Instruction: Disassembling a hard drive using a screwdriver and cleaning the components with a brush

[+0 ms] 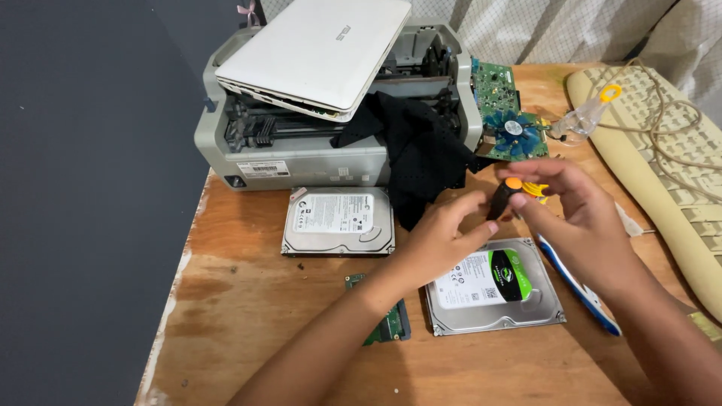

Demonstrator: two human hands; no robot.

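Near edge, lower centre: a green memory stick (387, 325) lies flat on the wooden table (248, 301), half under your left forearm. Just right of it, a hard drive with a green-and-white label (492, 288) sits flat, label up, directly below both hands. Probably parked there so you can work over it.

Centre-right: your left hand (436, 240) pinches the lower end of a small black screwdriver with an orange cap (502, 197), thumb and forefinger pressed on the handle. Your right hand (583, 222) curls round from the other side, fingertips closed on the cap end. Looks like a two-hand grip to steady it.

Driver's long axis runs near upright, tilted a bit to the right; orange cap up, toward frame top. Tip is hidden by fingers, can't tell its state. It hangs above the drive's upper edge, not touching it as far as I can see.

Blue-and-white tool (579, 289) lies beside the drive, right.

Mid-frame left: a second hard drive, white label (338, 222).

Far: black cloth (417, 150), grey printer (301, 162) with white laptop (320, 49) on top, green circuit board w/ blue fan (511, 120), beige keyboard (669, 173) at right.
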